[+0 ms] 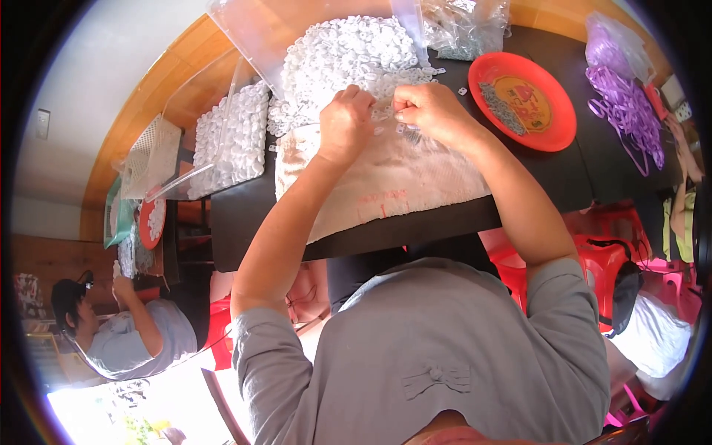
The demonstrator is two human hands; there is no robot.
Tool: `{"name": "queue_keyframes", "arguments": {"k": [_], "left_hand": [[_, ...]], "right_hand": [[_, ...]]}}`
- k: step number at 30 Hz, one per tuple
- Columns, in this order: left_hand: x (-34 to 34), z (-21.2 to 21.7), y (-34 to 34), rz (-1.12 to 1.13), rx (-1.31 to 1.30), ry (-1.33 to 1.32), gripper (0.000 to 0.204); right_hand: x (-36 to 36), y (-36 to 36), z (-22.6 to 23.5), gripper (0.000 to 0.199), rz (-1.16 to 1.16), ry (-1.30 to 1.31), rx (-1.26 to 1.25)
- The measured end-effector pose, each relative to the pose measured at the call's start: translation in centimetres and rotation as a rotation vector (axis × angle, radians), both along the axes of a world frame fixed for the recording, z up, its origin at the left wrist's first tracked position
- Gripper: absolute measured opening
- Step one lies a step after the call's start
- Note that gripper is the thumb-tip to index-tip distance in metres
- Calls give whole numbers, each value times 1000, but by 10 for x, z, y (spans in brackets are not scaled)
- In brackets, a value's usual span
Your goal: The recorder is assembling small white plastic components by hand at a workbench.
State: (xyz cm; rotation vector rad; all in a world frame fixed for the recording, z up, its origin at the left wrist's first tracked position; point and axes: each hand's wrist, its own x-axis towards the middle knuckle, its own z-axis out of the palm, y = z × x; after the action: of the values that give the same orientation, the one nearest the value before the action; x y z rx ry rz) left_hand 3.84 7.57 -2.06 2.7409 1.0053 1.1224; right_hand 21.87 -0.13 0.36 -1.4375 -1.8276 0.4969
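My left hand (347,122) is held over the near edge of a big heap of small white plastic pieces (348,52), its fingers curled together. A short gap to its right, my right hand (429,108) has thumb and fingers pinched. Whatever either hand holds is too small or hidden to make out. Below them a pale cloth (386,178) with faint red marks covers the table's front part. A few loose white pieces lie at the cloth's far edge, between and beside my hands.
Right of my hands stands a red plate (560,122) with small grey parts (498,107). Clear bags of parts (467,30) stand behind it; purple ribbon (627,104) lies far right. A clear box of white pieces (233,133) is at left. Another person (141,334) sits farther left.
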Motion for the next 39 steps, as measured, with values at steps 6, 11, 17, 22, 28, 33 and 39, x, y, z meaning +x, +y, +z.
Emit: {"name": "queue_keyframes", "arguments": {"k": [6, 11, 17, 22, 28, 33, 39], "left_hand": [[28, 6, 2, -26, -202, 205, 8], [27, 11, 8, -61, -268, 305, 14], [29, 20, 4, -72, -389, 298, 16], [27, 16, 9, 17, -483, 243, 16], [16, 4, 13, 72, -112, 259, 12], [15, 4, 19, -9, 19, 335, 7], [10, 16, -5, -86, 365, 53, 9]], "right_hand": [[10, 9, -9, 8, -47, 272, -153], [11, 15, -11, 7, -87, 401, -222], [17, 20, -20, 12, -115, 309, -190], [15, 18, -19, 13, -142, 260, -180], [11, 14, -11, 14, -146, 249, -211], [10, 13, -13, 10, -124, 277, -173], [11, 14, -14, 12, -165, 215, -159]]}}
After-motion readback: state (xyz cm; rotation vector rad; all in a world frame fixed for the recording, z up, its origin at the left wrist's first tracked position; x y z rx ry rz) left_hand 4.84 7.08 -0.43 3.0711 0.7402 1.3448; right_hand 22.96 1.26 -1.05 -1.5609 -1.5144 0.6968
